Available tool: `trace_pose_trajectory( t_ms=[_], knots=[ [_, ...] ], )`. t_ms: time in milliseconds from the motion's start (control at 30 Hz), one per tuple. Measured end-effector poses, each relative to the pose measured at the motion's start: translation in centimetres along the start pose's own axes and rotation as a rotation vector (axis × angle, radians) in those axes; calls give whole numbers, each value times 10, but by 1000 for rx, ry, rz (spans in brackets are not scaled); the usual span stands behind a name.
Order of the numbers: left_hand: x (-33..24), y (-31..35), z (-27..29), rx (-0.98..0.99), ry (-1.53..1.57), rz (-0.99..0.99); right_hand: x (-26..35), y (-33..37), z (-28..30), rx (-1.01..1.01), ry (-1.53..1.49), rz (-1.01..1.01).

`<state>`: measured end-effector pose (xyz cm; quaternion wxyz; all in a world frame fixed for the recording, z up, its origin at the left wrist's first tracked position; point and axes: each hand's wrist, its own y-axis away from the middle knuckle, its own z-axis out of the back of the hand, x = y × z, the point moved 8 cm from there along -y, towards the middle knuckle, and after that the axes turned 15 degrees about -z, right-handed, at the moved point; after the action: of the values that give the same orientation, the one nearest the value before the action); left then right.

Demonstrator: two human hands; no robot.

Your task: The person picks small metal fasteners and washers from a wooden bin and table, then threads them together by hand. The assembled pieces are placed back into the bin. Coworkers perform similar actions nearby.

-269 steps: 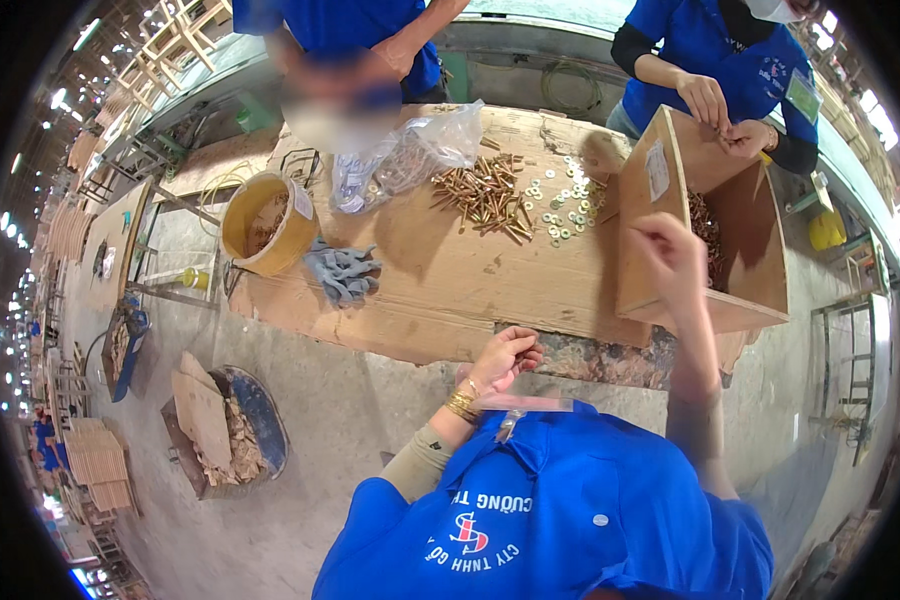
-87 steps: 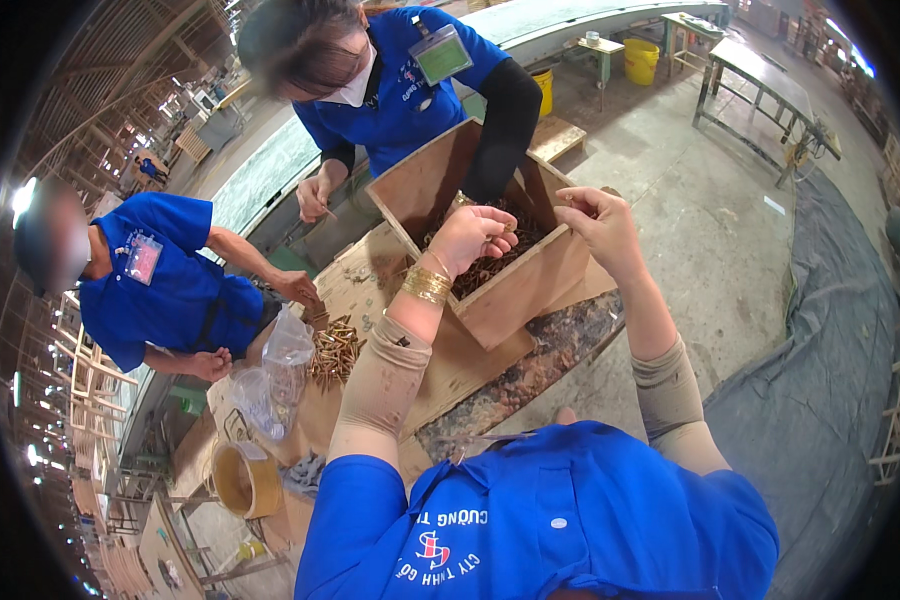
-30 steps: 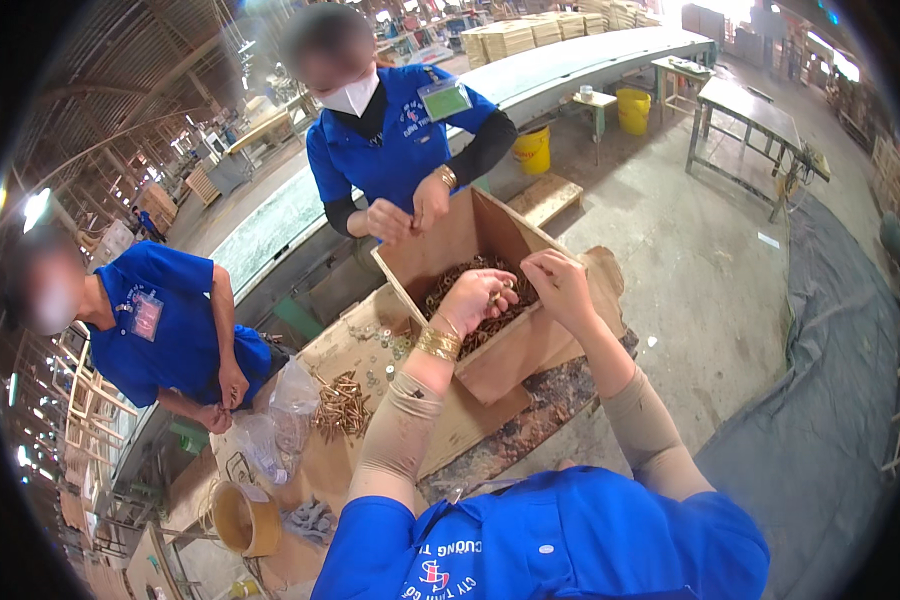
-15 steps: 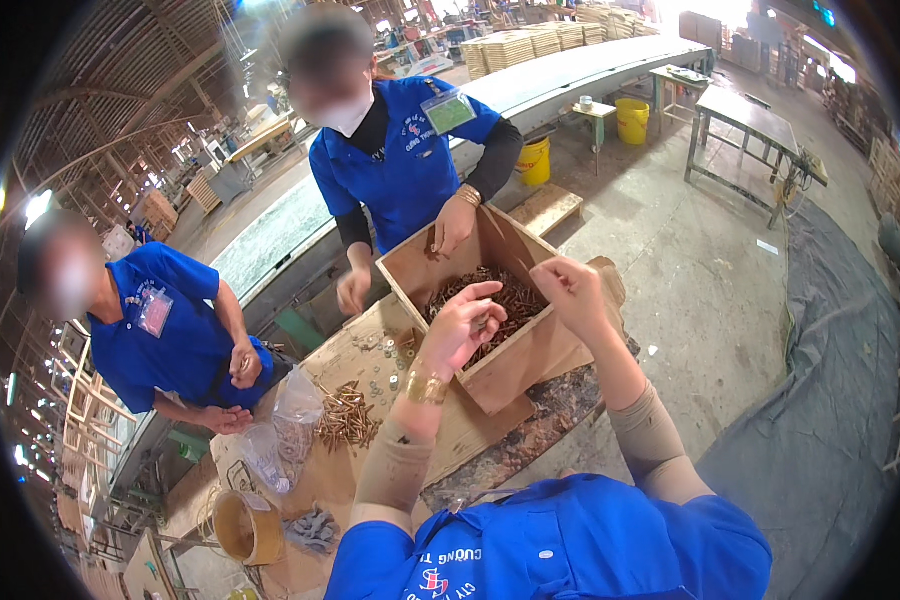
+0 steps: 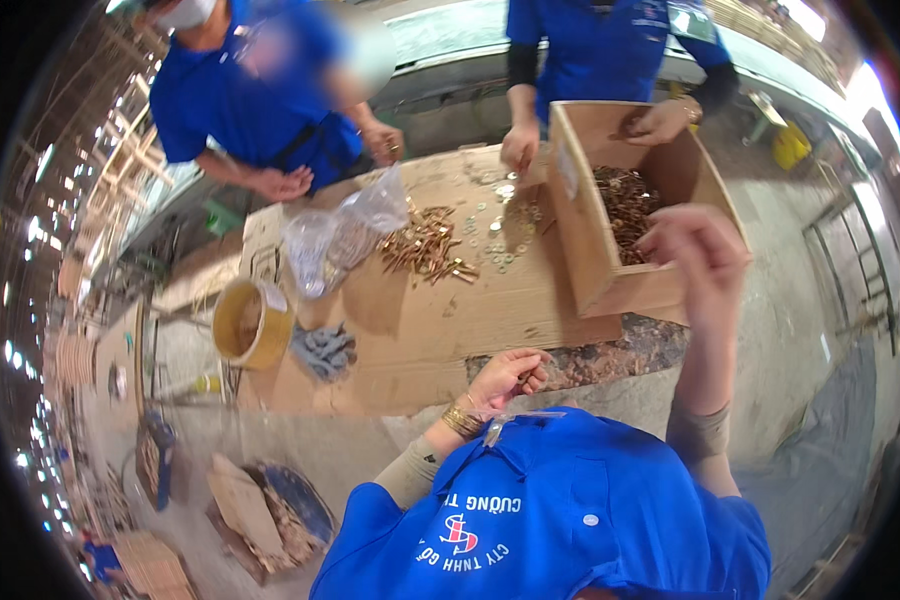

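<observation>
My left hand [image 5: 513, 380] is in front of my chest by the table's near edge, its fingers curled together; whatever they may hold is hidden. Above the near right part of a wooden box [image 5: 580, 225], my right hand [image 5: 698, 245] is smeared by motion, with its fingers bent. Many copper-coloured threaded metal pieces [image 5: 625, 205] fill the box's bottom. To the left of the box, small round metal washers or nuts [image 5: 495, 258] lie scattered on the cardboard. A loose pile of copper-coloured bolts [image 5: 432, 245] lies beside them.
Clear plastic bags [image 5: 315, 250], a yellow tub [image 5: 253, 322] and a grey glove [image 5: 323, 351] occupy the left of the cardboard-covered table [image 5: 400, 365]. Across it, one co-worker's hand [image 5: 520, 147] is near the washers, the other [image 5: 660, 122] at the box. Another co-worker [image 5: 240, 110] stands far left.
My view has turned down and left. My left hand has drawn back from over the box to my chest, its fingers now curled. My right hand remains by the box.
</observation>
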<state>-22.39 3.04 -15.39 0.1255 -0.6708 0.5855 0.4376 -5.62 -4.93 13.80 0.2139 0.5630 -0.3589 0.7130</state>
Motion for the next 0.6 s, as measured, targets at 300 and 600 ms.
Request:
trace_pose_trajectory(
  t_ms=[300,600],
  knots=[
    [-14,36,67,-249,200,-152,-203,-36,-192,419,440,-248],
    [-28,81,144,-425,241,-284,-285,-51,-273,436,954,-190]
  ],
)
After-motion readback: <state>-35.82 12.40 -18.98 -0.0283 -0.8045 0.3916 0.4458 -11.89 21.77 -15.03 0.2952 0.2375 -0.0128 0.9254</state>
